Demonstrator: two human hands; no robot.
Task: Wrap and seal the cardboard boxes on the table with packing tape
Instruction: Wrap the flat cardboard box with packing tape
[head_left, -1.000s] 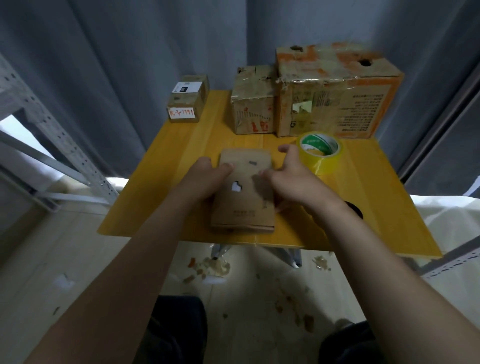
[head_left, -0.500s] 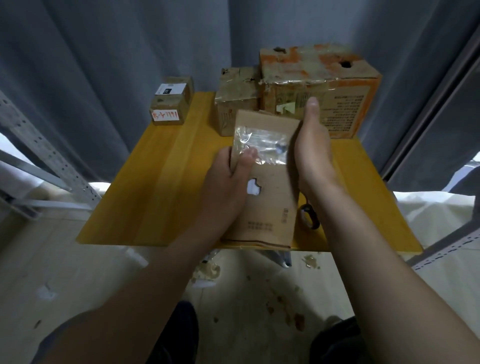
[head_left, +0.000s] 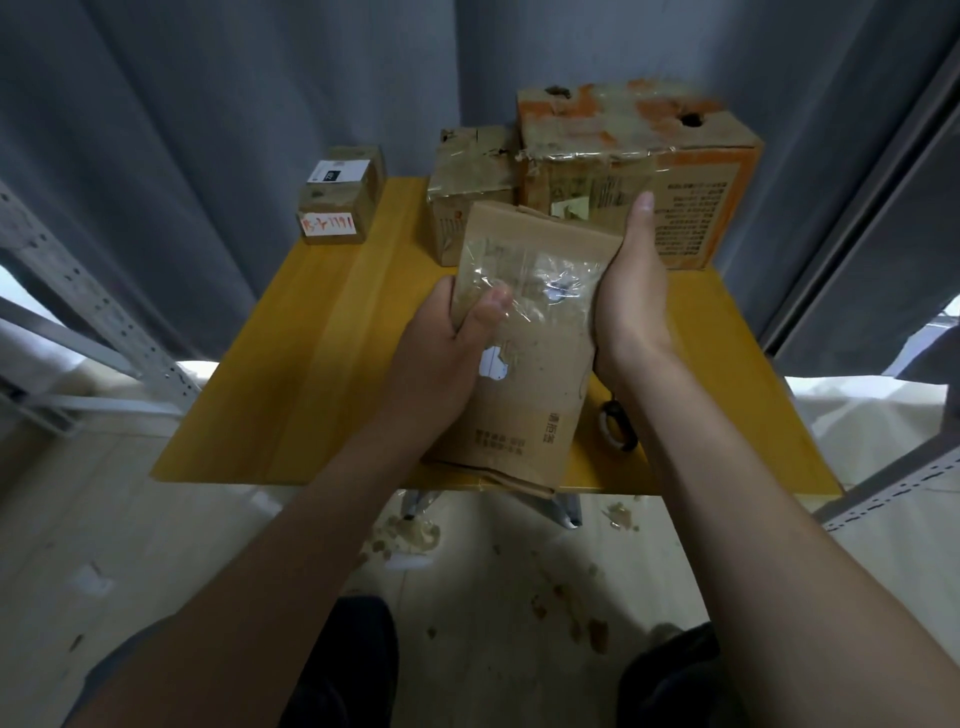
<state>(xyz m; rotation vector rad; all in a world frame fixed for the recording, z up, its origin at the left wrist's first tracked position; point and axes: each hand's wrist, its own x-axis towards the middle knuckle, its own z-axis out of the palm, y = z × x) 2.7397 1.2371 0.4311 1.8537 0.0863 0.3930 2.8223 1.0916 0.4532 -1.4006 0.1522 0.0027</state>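
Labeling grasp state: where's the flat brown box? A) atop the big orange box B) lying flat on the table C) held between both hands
C: the left hand grips the left edge of the flat brown box, thumb across the front; the right hand presses straight fingers along its right edge.

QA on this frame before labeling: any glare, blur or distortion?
Head view: glare on the clear tape across the box; small print on the box soft, barely legible; wide-angle stretches the forearms at the bottom; room dim.
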